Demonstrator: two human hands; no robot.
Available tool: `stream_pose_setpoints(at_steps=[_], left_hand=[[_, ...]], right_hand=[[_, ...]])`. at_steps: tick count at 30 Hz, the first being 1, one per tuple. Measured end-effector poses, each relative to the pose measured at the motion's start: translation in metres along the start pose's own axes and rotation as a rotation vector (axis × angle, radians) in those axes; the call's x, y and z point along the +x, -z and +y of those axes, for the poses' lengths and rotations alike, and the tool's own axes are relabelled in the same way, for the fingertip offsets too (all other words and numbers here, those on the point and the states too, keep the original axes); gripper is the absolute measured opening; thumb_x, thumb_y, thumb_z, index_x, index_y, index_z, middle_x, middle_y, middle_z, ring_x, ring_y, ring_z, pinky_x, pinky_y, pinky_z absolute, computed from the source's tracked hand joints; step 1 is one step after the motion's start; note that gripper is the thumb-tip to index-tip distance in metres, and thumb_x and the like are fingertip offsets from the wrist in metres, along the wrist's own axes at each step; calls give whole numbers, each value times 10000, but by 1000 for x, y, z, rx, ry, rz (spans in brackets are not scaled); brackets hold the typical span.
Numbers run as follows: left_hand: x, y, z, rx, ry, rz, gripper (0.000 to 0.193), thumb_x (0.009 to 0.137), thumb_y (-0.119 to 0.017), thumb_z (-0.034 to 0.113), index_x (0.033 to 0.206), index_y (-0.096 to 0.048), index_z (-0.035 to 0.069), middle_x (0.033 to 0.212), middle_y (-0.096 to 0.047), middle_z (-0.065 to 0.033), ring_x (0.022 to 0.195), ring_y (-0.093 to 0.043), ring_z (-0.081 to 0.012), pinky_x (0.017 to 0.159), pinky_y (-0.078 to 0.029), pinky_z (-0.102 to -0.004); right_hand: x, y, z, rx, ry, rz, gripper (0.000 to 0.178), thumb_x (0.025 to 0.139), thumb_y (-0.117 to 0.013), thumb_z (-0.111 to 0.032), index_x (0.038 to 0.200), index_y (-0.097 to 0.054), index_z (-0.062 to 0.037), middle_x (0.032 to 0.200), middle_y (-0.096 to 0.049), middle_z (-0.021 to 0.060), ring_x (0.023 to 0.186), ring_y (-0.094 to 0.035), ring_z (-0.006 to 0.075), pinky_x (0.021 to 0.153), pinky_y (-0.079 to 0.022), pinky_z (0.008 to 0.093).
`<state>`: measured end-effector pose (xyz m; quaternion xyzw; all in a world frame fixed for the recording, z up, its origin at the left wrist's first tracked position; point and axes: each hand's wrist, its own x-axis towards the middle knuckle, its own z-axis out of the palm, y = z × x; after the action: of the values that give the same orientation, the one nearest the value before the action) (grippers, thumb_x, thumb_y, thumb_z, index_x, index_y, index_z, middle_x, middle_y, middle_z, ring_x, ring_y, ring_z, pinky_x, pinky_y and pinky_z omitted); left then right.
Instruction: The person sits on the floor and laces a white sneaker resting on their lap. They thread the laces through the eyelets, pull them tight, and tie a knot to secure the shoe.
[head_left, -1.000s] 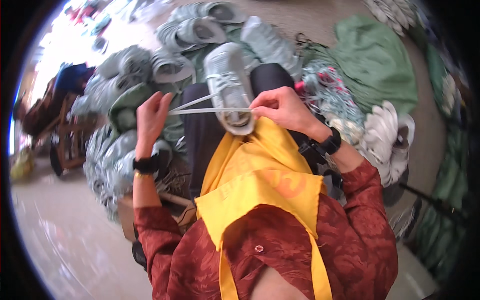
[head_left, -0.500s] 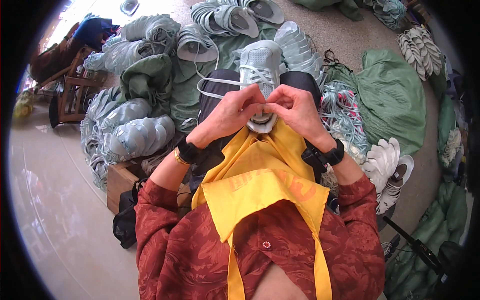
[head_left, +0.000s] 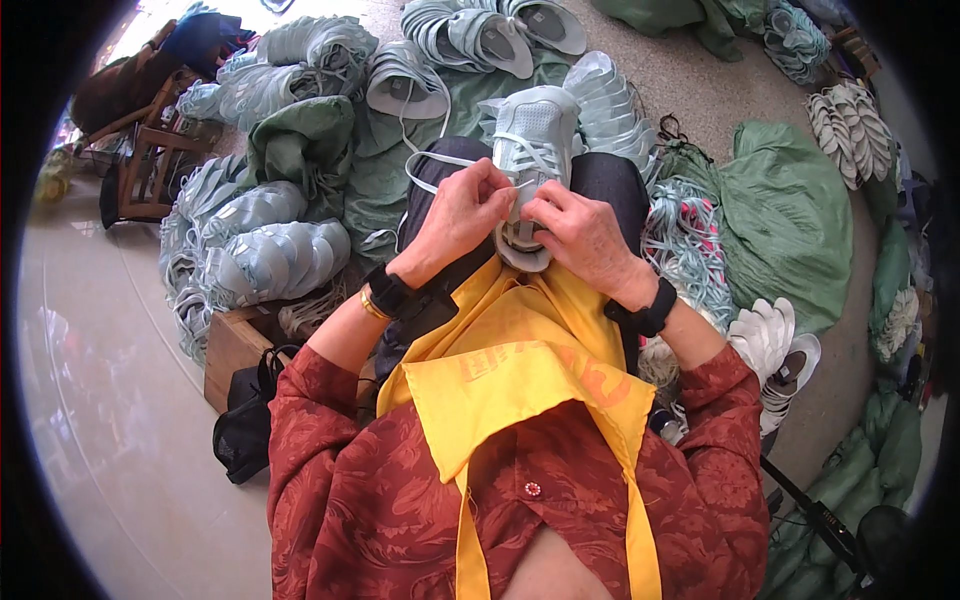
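A pale grey-blue shoe upper [head_left: 537, 117] rests between my knees, toe pointing away, with a light shoelace [head_left: 530, 148] crossed through its front eyelets. My left hand [head_left: 463, 212] is just left of the upper, thumb and forefinger pinched on the lace's thin end. A loose loop of the lace [head_left: 418, 165] hangs beyond this hand. Over the upper's right side, my right hand [head_left: 578, 225] has its fingers curled against the eyelet edge, gripping the upper. Its fingertips are partly hidden.
Stacks of pale blue uppers [head_left: 280, 265] lie to the left, more uppers [head_left: 470, 38] at the far side. A bundle of laces [head_left: 685, 225] and a green sack [head_left: 785, 220] are on the right. White uppers [head_left: 765, 340] sit near my right elbow, a wooden box [head_left: 232, 350] on the left.
My hands have parted from fingertip contact over the upper. The left has drawn a little left with the lace end; the right has turned down onto the upper's side. The view shifted slightly.
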<state>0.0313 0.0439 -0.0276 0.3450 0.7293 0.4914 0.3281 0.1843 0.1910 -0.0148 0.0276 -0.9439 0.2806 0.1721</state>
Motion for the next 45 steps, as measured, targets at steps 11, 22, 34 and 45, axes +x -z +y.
stream_pose_setpoints(at_steps=[11, 22, 34, 45], left_hand=[[3, -16, 0, -8, -11, 105, 159, 919, -631, 92, 939, -618, -65, 774, -687, -127, 701, -675, -174, 636, -525, -313], [20, -12, 5, 392, -214, 73, 107, 889, -601, 78, 912, -594, -26, 743, -656, -221, 704, -672, -375, 635, -507, -415], [23, -18, 3, 396, -199, 116, 87, 869, -573, 73, 899, -578, -8, 754, -647, -259, 758, -631, -481, 659, -476, -548], [28, -4, 5, 420, -547, 9, 33, 900, -576, 24, 901, -544, 15, 720, -570, -182, 663, -598, -373, 621, -469, -409]], right_hand=[[7, 5, 10, 205, 120, 55, 130, 782, -696, 7, 902, -667, -36, 892, -652, 101, 848, -668, 302, 742, -557, 373], [4, 10, 7, 292, 18, 114, 122, 787, -727, 38, 884, -694, -27, 880, -671, 102, 806, -681, 298, 726, -563, 365], [1, 9, 9, 309, 13, 120, 124, 792, -728, 31, 897, -699, -27, 906, -679, 106, 816, -688, 301, 732, -566, 361], [0, 9, 7, 334, -20, 133, 111, 803, -718, 39, 892, -699, -24, 885, -675, 103, 791, -691, 291, 713, -565, 350]])
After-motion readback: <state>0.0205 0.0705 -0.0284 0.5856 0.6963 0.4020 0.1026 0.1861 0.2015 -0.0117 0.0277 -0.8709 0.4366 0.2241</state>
